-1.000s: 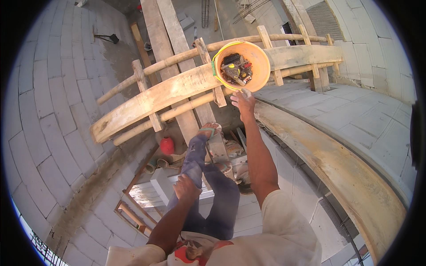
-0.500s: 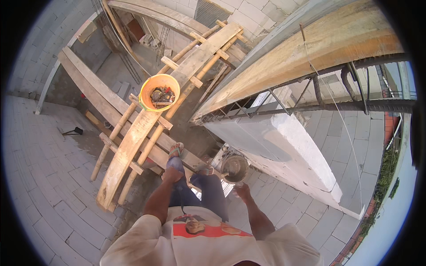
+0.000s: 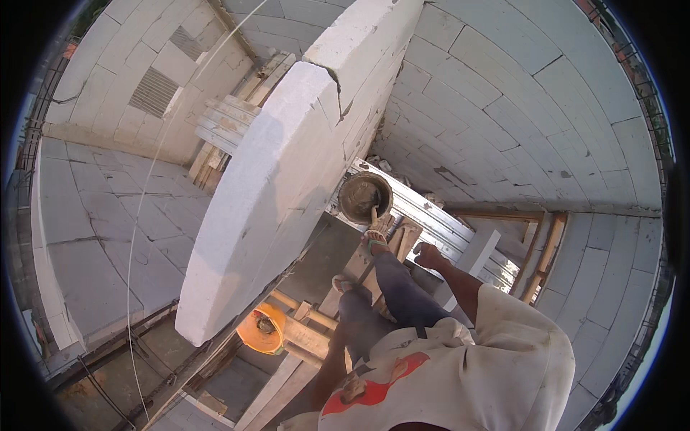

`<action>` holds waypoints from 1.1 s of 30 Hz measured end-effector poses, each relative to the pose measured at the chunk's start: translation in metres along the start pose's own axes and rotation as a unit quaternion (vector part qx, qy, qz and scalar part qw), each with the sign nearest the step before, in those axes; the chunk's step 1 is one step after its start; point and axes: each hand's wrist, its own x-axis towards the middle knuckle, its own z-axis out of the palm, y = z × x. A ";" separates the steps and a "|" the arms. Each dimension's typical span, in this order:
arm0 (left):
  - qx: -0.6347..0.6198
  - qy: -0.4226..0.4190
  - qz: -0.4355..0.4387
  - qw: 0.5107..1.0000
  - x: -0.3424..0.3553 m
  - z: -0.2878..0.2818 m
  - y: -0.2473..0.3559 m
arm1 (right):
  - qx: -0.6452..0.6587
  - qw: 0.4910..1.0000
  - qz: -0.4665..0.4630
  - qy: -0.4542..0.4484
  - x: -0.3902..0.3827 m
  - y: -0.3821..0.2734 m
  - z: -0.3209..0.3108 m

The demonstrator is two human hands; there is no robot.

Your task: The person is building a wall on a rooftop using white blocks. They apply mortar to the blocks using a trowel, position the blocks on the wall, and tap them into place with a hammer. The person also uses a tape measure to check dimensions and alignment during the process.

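Observation:
My right hand (image 3: 429,256) is held beside my right knee, its fingers curled; whatever may be in them is hidden. My left forearm (image 3: 332,365) runs down by my left leg, and its hand is hidden there. Ahead of my feet stands a dark bucket (image 3: 387,188) of grey mortar (image 3: 359,194). A light handle (image 3: 374,214) sticks out of it, its other end sunk in the mortar. Neither hand touches the bucket; the right one is nearer to it.
Beneath my sandalled feet lie wooden planks (image 3: 357,262). A white block wall (image 3: 251,194) rises close on the left, with an orange bucket (image 3: 253,332) below its near end. Ribbed metal sheeting (image 3: 431,223) lies ahead right, beside a grey block wall (image 3: 496,122). A string (image 3: 136,237) hangs at left.
My view has swung to the right, bringing the white wall to the left side. The orange bucket now shows lower down. My right hand has come away from the mortar bucket.

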 end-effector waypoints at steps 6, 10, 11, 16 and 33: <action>0.200 0.087 -0.103 0.971 0.003 0.034 0.039 | 0.032 0.989 0.132 -0.048 0.028 0.010 0.078; 0.196 0.166 -0.197 0.946 0.009 0.022 0.084 | 0.105 0.983 0.146 -0.028 0.126 0.017 0.124; 0.194 0.173 -0.198 0.945 0.017 0.021 0.084 | 0.123 0.982 0.143 -0.006 0.153 0.012 0.129; 0.219 0.198 -0.154 0.943 0.069 0.016 0.064 | -0.026 0.993 0.107 0.030 0.298 0.004 0.166; -0.610 -0.002 0.057 0.791 0.441 -0.004 0.141 | -0.068 0.990 0.122 0.003 0.410 0.016 0.144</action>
